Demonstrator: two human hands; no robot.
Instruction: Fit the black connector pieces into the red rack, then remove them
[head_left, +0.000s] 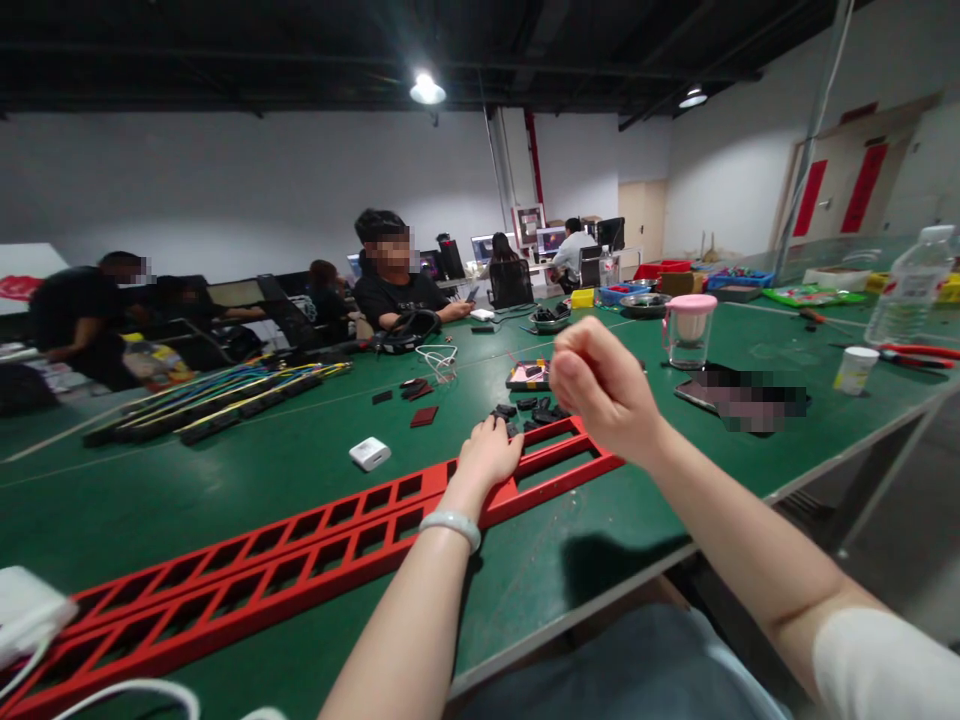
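My left hand [487,455] lies palm down across a long red slotted frame [300,545], a pale bangle on its wrist. Its fingers stretch out, slightly bent, to a loose pile of small black parts [541,412] just beyond the frame. Raised above the frame's right end is my right hand [606,390], curled into a fist; anything inside it is hidden. Behind the pile sits a small dark tray [528,376] with bits in it, partly covered by the fist.
A white adapter [370,454] and dark flat pieces [424,417] lie left of the pile. Black strips with coloured wires [225,400] are farther left. To the right stand a pink-lidded cup [688,335], a phone [739,395] and a water bottle [909,290]. A person [394,285] sits opposite.
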